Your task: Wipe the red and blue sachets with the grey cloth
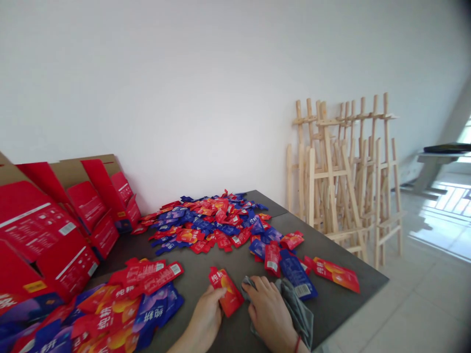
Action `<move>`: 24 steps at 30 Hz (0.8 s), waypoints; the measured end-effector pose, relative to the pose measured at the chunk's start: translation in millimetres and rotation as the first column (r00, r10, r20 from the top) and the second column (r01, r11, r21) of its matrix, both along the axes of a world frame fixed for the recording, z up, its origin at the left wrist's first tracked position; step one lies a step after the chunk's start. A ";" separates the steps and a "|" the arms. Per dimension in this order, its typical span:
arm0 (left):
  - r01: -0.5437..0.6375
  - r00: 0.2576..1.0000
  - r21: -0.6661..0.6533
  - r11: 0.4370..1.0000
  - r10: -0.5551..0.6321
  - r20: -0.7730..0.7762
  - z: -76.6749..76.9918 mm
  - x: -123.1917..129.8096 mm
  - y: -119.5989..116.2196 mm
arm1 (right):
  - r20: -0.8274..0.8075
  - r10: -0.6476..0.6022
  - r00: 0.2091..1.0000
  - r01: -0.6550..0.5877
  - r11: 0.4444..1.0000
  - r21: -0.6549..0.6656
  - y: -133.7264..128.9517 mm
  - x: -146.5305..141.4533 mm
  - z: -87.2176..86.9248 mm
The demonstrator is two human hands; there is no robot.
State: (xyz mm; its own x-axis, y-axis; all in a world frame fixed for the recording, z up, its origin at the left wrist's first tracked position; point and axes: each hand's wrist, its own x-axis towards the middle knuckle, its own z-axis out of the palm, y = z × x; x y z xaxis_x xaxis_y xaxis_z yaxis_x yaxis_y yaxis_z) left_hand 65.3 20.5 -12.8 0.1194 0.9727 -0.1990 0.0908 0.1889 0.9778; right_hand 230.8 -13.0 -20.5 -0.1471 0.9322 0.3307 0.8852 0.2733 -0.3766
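Observation:
In the head view, my left hand [206, 314] is closed on a red pouch [230, 294] with orange fruit shapes and white lettering, its thumb lying across the front. My right hand [268, 306] rests beside it, fingers bent over a grey cloth [299, 310] that spreads out under the palm and wrist. Just beyond the cloth lie a blue pouch [296, 274] and a small red pouch [272, 257], both showing barcodes. Another red pouch [335, 274] lies flat near the right table edge.
A large heap of red and blue pouches [209, 220] covers the far table. More pouches [110, 314] are piled at front left, before open red cartons [51, 230]. Wooden easels [331, 171] lean by the wall beyond the dark table's [353, 299] right edge.

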 end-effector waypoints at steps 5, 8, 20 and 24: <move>0.414 0.876 -0.254 0.874 -0.458 -0.150 12.3 -28.6 -15.4 | -0.008 0.016 1.000 -0.016 1.000 -0.009 -0.5 -0.1 2.2; 0.374 0.686 -0.048 0.926 -0.312 -0.657 27.7 -40.5 4.5 | 0.017 0.013 1.000 -0.012 1.000 -0.011 0.1 -0.5 1.4; 0.615 0.238 -0.092 0.783 -0.295 -0.925 37.4 -2.2 91.9 | 0.022 0.019 1.000 -0.019 1.000 -0.025 1.4 4.2 -5.0; 0.632 0.182 -0.165 0.757 -0.352 -0.918 38.7 -8.0 87.7 | 0.012 0.029 0.999 -0.029 0.999 -0.022 2.0 4.4 -6.4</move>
State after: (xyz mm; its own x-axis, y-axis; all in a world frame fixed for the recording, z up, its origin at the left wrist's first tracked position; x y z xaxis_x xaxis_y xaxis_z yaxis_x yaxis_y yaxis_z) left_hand 57.3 108.2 25.9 0.4867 0.8041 -0.3413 0.8724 -0.4271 0.2378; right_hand 235.1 -11.0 -26.9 -0.1784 0.9344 0.3085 0.8814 0.2911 -0.3720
